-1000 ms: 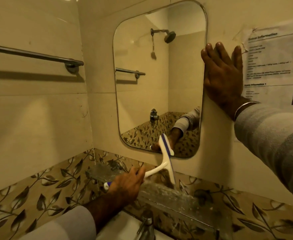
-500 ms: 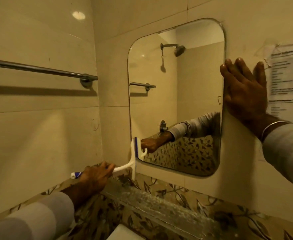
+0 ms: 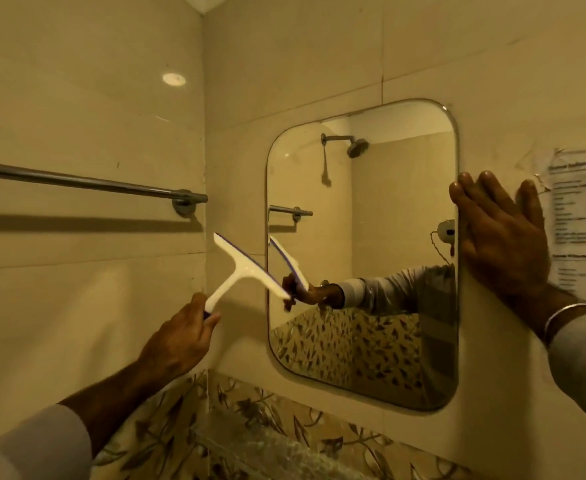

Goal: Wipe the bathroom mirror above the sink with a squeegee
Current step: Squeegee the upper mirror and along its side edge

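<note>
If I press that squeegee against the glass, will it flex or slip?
The squeegee looks like rigid white plastic, so probably stiff; only its thin blade edge likely gives. The left hand grips just the handle's end, so it may twist under pressure.

Hung on the cream tiled wall (image 3: 319, 57): mirror (image 3: 381, 209) at three o'clock, towel rail (image 3: 87, 183) at nine, printed notice (image 3: 582, 216) far right.
</note>
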Action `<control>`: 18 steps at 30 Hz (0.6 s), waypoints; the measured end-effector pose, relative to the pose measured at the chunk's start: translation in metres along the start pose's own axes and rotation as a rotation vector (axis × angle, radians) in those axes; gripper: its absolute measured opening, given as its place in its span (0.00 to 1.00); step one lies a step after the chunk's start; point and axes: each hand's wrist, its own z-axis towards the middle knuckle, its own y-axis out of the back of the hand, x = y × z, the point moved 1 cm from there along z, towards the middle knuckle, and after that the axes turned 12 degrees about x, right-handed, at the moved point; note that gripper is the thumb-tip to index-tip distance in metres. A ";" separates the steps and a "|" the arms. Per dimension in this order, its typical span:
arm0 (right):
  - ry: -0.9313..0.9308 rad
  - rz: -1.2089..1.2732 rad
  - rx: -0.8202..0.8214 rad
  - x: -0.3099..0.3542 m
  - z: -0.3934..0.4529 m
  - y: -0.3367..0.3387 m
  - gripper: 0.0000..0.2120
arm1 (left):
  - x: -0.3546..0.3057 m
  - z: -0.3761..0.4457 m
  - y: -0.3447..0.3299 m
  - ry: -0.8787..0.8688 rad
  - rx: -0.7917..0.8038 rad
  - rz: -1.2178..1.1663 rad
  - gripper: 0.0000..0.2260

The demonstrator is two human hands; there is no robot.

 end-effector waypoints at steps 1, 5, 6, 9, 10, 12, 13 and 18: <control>-0.004 0.000 0.008 0.000 0.000 0.000 0.29 | -0.014 0.007 0.010 -0.020 -0.028 -0.085 0.07; -0.022 0.004 0.021 -0.001 0.000 -0.001 0.29 | -0.066 0.039 0.046 -0.022 -0.154 -0.319 0.11; -0.019 0.002 0.020 -0.001 0.000 -0.002 0.29 | -0.077 0.047 0.054 -0.008 -0.174 -0.366 0.12; -0.008 0.006 0.000 -0.001 0.000 -0.002 0.29 | -0.105 0.074 0.080 0.012 -0.215 -0.458 0.13; -0.009 0.008 -0.006 0.000 0.000 -0.001 0.29 | -0.114 0.082 0.088 0.011 -0.222 -0.484 0.14; -0.008 0.012 -0.012 0.000 0.000 0.000 0.29 | -0.130 0.098 0.103 0.021 -0.243 -0.532 0.14; -0.003 0.013 -0.011 0.001 -0.001 0.000 0.29 | -0.137 0.104 0.109 0.037 -0.255 -0.568 0.15; -0.010 0.009 -0.020 0.001 -0.001 -0.001 0.28 | -0.165 0.131 0.114 0.165 -0.303 -1.038 0.14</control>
